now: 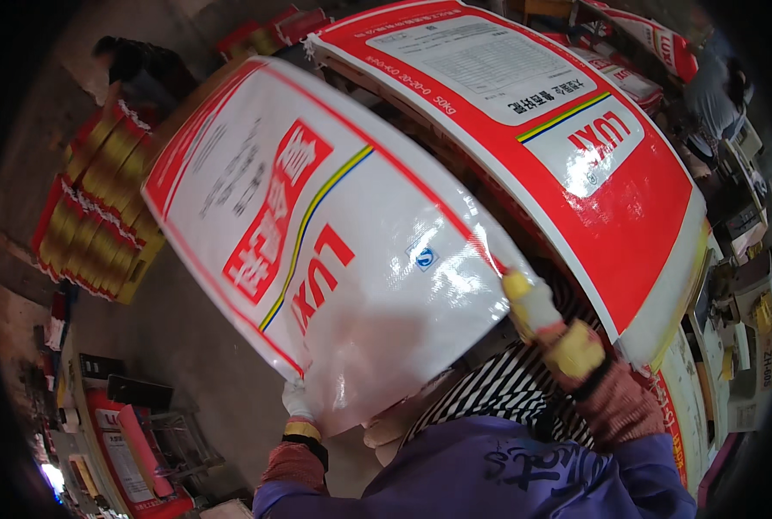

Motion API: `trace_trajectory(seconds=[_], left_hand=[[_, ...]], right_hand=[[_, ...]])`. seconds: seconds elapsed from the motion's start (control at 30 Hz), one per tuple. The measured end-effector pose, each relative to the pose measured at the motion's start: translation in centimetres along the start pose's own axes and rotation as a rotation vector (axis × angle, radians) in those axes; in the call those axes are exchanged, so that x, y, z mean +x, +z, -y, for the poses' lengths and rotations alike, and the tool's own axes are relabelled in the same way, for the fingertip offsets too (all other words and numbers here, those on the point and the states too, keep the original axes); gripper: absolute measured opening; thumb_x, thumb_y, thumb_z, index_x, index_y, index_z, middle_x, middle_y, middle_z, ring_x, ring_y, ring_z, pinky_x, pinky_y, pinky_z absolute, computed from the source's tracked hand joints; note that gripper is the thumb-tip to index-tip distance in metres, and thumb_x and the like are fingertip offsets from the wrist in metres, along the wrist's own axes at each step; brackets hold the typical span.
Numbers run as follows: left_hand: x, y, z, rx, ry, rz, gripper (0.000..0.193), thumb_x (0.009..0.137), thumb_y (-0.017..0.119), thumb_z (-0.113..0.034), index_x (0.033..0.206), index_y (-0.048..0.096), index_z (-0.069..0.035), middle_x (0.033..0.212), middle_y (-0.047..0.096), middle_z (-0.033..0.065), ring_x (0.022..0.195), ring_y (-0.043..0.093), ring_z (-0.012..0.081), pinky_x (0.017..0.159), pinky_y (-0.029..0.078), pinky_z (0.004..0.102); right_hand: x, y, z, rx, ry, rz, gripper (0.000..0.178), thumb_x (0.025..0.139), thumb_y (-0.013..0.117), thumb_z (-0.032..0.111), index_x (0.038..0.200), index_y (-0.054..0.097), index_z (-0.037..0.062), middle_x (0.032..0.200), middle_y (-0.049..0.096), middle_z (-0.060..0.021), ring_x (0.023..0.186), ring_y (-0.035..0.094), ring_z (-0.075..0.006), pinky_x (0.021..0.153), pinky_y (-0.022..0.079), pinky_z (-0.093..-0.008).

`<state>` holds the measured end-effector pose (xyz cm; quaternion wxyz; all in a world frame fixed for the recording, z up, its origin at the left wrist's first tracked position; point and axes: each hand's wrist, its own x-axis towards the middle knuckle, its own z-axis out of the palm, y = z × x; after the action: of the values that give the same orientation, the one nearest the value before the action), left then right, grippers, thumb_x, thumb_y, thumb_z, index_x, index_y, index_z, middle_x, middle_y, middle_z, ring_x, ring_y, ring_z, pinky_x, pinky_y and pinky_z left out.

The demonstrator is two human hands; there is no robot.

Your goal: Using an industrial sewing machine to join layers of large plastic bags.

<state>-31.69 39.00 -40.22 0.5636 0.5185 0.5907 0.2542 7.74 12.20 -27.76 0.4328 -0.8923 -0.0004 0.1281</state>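
Note:
A large white woven sack (382, 229) with red lettering, red edge stripes and a wavy yellow-blue-green band spreads out in front of me. My left hand (298, 402), in a white glove, is closed on its near left corner. At the near right corner my right hand (531, 304), in a white and yellow glove, grips the same sack; its fingers are partly blurred. The near end looks slightly see-through between my hands. To the right lies a stack of red and white sacks (650, 238), just beyond my right hand.
Folded red and gold sack bundles (101, 203) are piled on the left. One person (144, 69) bends at the far left, another (716, 99) is at the far right. A metal frame (178, 441) stands on the lower left floor. Boxes and equipment (753, 346) line the right side.

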Motion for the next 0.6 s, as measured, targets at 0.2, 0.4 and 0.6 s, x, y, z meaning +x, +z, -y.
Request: trace_trajectory(seconds=[0.2, 0.4, 0.6], left_hand=[[-1.8, -1.5, 5.4, 0.101, -0.106, -0.152, 0.027, 0.091, 0.043, -0.015, 0.107, 0.055, 0.004, 0.095, 0.062, 0.0143, 0.088, 0.057, 0.0257, 0.08, 0.043, 0.0334], [-3.3, -0.8, 2.1, 0.819, -0.086, -0.094, 0.023, 0.086, 0.046, -0.014, 0.102, 0.057, -0.001, 0.097, 0.061, 0.0192, 0.091, 0.057, 0.0333, 0.078, 0.043, 0.0377], [0.5, 3.9, 3.1, 0.963, -0.089, 0.001, 0.022, 0.085, 0.047, -0.018, 0.097, 0.058, -0.004, 0.091, 0.06, 0.0197, 0.088, 0.059, 0.0319, 0.075, 0.045, 0.0386]], right_hand=[[5.1, 7.3, -3.1, -0.692, -0.241, 0.402, 0.046, 0.092, 0.026, 0.04, 0.095, 0.059, 0.0071, 0.082, 0.061, -0.0223, 0.076, 0.059, -0.0404, 0.068, 0.046, -0.0465], [9.7, 12.0, -12.4, -0.267, 0.312, 0.568, 0.045, 0.094, 0.024, 0.038, 0.094, 0.061, 0.0126, 0.091, 0.063, -0.0145, 0.087, 0.059, -0.0298, 0.072, 0.045, -0.0421], [17.4, 12.4, -20.3, 0.204, 0.044, 0.258, 0.026, 0.082, 0.05, 0.026, 0.094, 0.062, 0.0073, 0.091, 0.061, -0.0085, 0.082, 0.056, -0.0201, 0.075, 0.043, -0.0365]])
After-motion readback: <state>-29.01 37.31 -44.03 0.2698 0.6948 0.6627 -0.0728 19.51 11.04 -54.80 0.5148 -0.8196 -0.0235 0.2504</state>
